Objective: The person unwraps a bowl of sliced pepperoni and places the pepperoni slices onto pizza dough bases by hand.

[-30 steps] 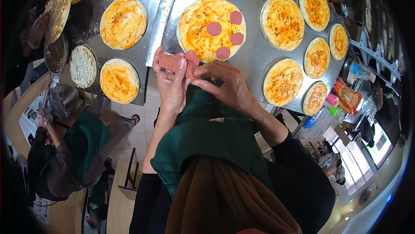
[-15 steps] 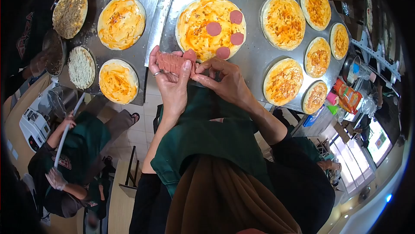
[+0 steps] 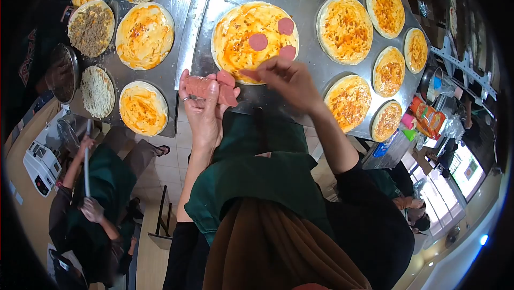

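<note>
In my left hand [image 3: 202,118] lies a stack of pink sausage slices [image 3: 198,87], with my thumb pressed over it and a few slices leaning at its right end. My right hand [image 3: 289,84] pinches a single sausage slice [image 3: 249,74] at the near edge of a sauced pizza base [image 3: 235,25]. On that base, round slices rest at the centre [image 3: 258,42], upper right [image 3: 285,26] and right side [image 3: 287,52]. My right hand covers the base's lower right part.
More sauced bases [image 3: 344,30] sit to the right on the metal table [image 3: 187,33]. Bases with sauce [image 3: 144,35], crumbled brown topping [image 3: 91,28] and pale topping [image 3: 97,92] stand left. Co-workers flank the table; one person's gloved hand [image 3: 93,209] grips a pale rod.
My right hand has moved right and up from the stack, taking one slice to the base's near edge. My left hand has lowered slightly with the stack.
</note>
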The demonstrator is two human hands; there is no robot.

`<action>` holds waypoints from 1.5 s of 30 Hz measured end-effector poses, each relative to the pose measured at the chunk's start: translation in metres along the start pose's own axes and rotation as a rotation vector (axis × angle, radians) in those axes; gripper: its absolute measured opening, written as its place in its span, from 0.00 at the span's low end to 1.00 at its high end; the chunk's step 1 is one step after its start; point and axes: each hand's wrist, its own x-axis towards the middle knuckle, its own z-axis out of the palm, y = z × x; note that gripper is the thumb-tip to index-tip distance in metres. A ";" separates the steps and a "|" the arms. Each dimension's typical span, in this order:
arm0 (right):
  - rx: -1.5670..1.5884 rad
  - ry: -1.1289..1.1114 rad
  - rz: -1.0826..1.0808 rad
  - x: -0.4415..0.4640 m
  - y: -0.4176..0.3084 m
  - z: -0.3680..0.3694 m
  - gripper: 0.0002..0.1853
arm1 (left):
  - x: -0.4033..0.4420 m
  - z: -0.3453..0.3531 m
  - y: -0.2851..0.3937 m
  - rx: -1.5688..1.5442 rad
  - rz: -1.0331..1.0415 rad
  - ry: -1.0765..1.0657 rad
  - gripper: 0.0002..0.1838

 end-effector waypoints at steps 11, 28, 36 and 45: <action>-0.938 0.546 -0.616 0.094 0.020 -0.029 0.07 | 0.004 -0.018 0.005 -0.052 0.004 0.070 0.34; -0.412 -0.134 -0.171 0.022 -0.033 0.019 0.11 | 0.004 -0.012 0.010 -0.161 -0.047 0.035 0.33; -0.301 -0.266 -0.290 0.009 -0.015 0.038 0.13 | 0.003 -0.011 0.006 -0.129 -0.062 0.049 0.33; -0.228 -0.278 -0.317 0.013 -0.008 0.039 0.08 | 0.002 -0.017 0.007 -0.140 -0.090 0.044 0.33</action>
